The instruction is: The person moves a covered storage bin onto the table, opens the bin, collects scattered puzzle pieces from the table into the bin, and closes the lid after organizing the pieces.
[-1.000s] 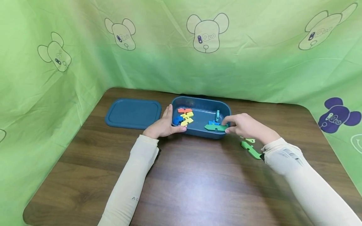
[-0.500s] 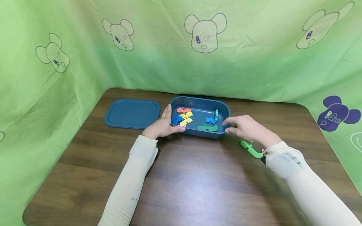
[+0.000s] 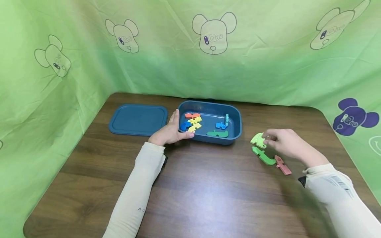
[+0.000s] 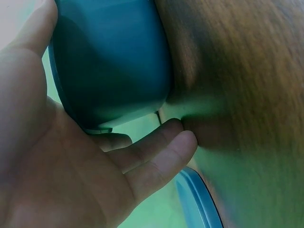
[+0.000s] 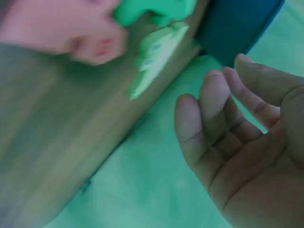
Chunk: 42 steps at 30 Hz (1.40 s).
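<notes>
My left hand (image 3: 168, 133) rests against the left end of a dark blue plastic box (image 3: 218, 140), thumb over the front rim. In the left wrist view its fingers (image 4: 164, 161) stretch nearly straight past the box corner. My right hand (image 3: 287, 143) is right of the box, fingertips overlapping a light green puzzle piece (image 3: 257, 140) on the table. The right wrist view shows a gap between its loosely bent fingers and thumb, with nothing held. Close by lie a green hooked puzzle piece (image 3: 263, 156) and a pinkish-red puzzle piece (image 3: 282, 165).
Inside the box are an orange piece (image 3: 192, 115), yellow pieces (image 3: 194, 127), a blue piece (image 3: 186, 125), a light blue piece (image 3: 221, 125), an upright turquoise piece (image 3: 227, 119) and a dark green piece (image 3: 217, 133). The lid (image 3: 138, 119) lies left. A green curtain (image 3: 166, 72) stands behind.
My right hand has let go of the dark green piece in the box and moved right and nearer, over the light green piece. The pinkish-red piece has come into sight. The left hand stays.
</notes>
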Each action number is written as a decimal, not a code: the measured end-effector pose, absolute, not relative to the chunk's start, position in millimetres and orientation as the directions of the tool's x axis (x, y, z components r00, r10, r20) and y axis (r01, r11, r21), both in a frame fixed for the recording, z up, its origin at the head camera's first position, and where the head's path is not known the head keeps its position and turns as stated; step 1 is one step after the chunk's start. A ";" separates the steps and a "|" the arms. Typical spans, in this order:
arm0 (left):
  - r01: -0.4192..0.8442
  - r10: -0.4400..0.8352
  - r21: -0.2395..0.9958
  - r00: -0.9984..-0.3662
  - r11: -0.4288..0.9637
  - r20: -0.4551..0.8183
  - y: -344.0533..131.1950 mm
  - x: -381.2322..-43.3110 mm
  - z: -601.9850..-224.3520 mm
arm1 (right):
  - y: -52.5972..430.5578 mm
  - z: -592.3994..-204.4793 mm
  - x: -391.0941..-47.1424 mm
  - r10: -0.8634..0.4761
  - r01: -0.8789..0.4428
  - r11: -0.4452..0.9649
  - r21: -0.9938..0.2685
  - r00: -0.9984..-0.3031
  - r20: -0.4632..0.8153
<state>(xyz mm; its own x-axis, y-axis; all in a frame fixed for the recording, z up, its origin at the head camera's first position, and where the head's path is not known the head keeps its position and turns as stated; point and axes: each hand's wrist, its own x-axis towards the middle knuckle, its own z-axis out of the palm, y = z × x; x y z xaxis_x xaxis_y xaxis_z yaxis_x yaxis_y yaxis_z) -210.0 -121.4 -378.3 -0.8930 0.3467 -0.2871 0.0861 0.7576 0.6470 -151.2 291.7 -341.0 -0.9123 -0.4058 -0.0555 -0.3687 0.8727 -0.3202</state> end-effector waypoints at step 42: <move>0.094 0.354 0.650 -0.892 0.754 -0.281 -119.0 -209.8 -380.0 | 274.7 -340.8 -135.2 -0.354 -0.291 0.874 -0.390 -0.930 -0.100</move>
<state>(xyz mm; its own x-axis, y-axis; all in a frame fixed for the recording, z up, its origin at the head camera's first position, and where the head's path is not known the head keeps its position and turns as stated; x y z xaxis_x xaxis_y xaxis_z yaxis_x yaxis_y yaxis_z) -209.8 -119.0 -380.0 -0.8921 0.3537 -0.2813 0.0943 0.7545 0.6495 -135.2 274.7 -340.8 -0.9297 -0.3543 -0.1003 -0.2909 0.8736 -0.3901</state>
